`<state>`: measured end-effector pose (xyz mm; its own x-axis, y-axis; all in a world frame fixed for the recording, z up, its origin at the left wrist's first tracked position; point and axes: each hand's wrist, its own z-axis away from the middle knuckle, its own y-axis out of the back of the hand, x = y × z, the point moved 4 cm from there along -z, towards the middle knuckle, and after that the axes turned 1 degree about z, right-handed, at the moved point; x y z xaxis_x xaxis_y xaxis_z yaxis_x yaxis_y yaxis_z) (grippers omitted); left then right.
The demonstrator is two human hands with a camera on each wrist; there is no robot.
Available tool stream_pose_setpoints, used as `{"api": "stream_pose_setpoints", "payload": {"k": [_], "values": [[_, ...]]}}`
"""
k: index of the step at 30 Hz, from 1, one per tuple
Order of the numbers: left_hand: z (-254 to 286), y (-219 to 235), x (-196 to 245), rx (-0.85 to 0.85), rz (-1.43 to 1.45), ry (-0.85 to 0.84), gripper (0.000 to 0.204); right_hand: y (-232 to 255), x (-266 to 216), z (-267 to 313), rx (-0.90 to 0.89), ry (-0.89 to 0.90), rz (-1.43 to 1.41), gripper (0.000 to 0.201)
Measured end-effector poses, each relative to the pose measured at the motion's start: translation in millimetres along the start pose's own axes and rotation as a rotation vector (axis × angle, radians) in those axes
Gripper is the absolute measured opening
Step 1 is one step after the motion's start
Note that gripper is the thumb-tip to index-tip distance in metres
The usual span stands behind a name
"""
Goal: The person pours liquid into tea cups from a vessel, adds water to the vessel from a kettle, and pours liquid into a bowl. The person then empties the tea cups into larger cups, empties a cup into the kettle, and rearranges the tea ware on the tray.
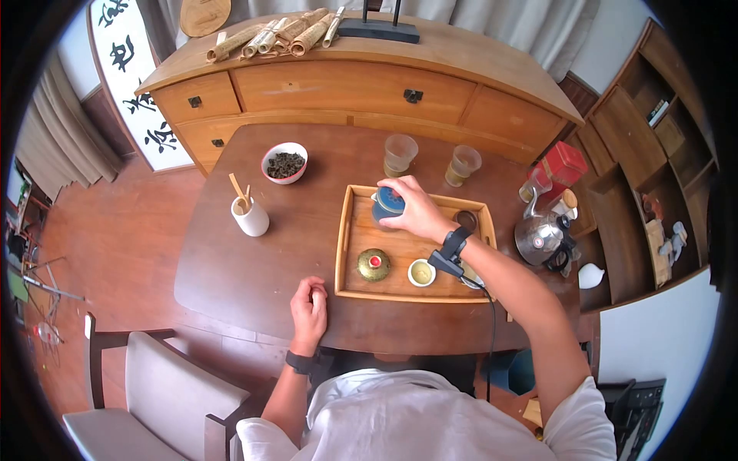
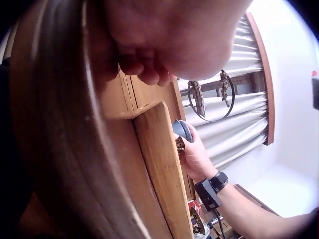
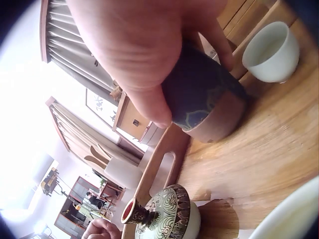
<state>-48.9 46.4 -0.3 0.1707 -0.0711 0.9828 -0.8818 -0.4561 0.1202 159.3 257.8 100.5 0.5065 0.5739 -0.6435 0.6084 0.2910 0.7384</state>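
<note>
My right hand grips a dark blue ceramic jar from above, thumb on one side and fingers on the other. The jar has a brown lower band and stands on the wooden tray. A small white cup sits close beside it. Nearer on the tray are a green patterned lid with a red-centred knob and a white cup of pale liquid. My left hand rests at the table's front edge, left of the tray, fingers loosely curled and holding nothing.
Beyond the tray stand two clear glasses. A bowl of dark tea leaves and a white holder with wooden tools are at left. A steel kettle and a red tin stand at right.
</note>
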Motion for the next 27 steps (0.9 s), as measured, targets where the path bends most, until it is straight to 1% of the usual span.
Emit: {"api": "stream_pose_setpoints", "payload": {"k": [4,6,9,12,16,18,19,20,22,24,27], "values": [[0.7,1.1,-7.0,0.001,0.008,-0.001,0.015,16.3,-6.8,6.4,0.031,0.026,-0.008,0.073],[0.9,1.2,-7.6,-0.003,0.011,0.000,0.016,39.6,-24.4,14.6,0.033,0.031,0.012,0.072],[-0.2,0.1,-9.1,-0.015,0.025,0.016,0.016,80.8,-43.6,32.5,0.019,0.086,0.053,0.071],[1.2,0.1,-7.3,-0.010,0.031,0.032,0.017,121.9,-60.1,59.6,-0.030,0.055,0.201,0.066],[0.9,0.6,-7.4,-0.031,0.022,0.044,0.016,159.7,-64.7,98.8,-0.086,0.003,0.307,0.063],[0.8,-0.1,-7.5,-0.042,0.004,0.034,0.016,168.1,-61.6,116.5,-0.178,0.014,0.553,0.063],[0.5,-2.0,-5.7,-0.024,-0.005,-0.036,0.018,169.5,-58.5,124.2,-0.212,0.037,0.602,0.065],[0.9,-2.3,-5.5,-0.028,-0.001,-0.031,0.018,170.9,-55.8,130.4,-0.215,0.031,0.604,0.065],[1.1,-0.5,-5.4,-0.042,0.001,0.041,0.015,166.6,-49.8,141.3,-0.342,0.040,0.685,0.065],[1.3,-0.3,-6.4,-0.046,0.003,0.041,0.015,160.9,-43.7,148.0,-0.353,0.058,0.704,0.066],[1.5,-0.2,-1.3,-0.044,-0.029,0.038,0.014,150.9,-36.7,151.8,-0.444,0.050,0.737,0.065]]}}
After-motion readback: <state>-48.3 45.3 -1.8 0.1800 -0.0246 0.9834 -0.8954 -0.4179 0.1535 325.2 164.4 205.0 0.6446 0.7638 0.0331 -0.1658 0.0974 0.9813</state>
